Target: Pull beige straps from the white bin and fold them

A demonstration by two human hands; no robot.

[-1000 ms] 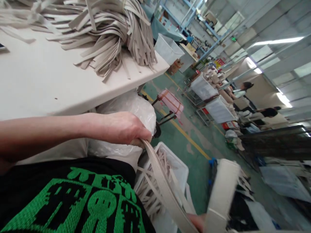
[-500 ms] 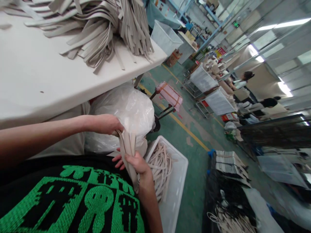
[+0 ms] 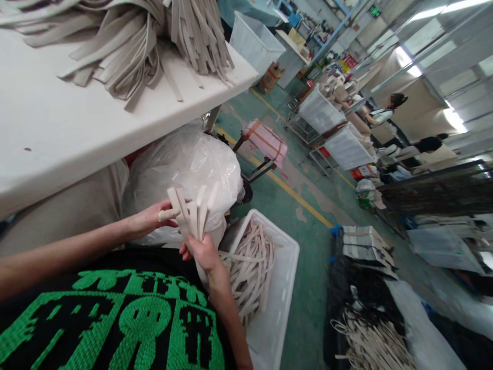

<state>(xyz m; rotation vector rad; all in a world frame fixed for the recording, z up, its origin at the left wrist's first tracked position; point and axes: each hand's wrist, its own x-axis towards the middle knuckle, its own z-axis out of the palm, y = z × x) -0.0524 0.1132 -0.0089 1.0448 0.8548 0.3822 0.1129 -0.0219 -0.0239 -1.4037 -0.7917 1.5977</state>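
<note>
— What can be noticed on the green floor (image 3: 310, 267)?
— A pink-topped stool (image 3: 266, 141) is noticed, by which a yellow line (image 3: 300, 198) is partly hidden. Near the stool, a plastic bag (image 3: 181, 164) is seen.
— And what is shown farther away?
— A cardboard box (image 3: 271, 78) is placed beside a white bin (image 3: 252, 46). Two white crates (image 3: 319, 111) are placed side by side, and near them a person (image 3: 384, 114) is seen. Overhead, long lamps (image 3: 409, 61) are lit.

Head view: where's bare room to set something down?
Bare: white tabletop between strap pile and near edge, bar one dark speck; green floor between white bin and dark heap. Crowded: tabletop's far side, under that pile; the bin, holding strips.
</note>
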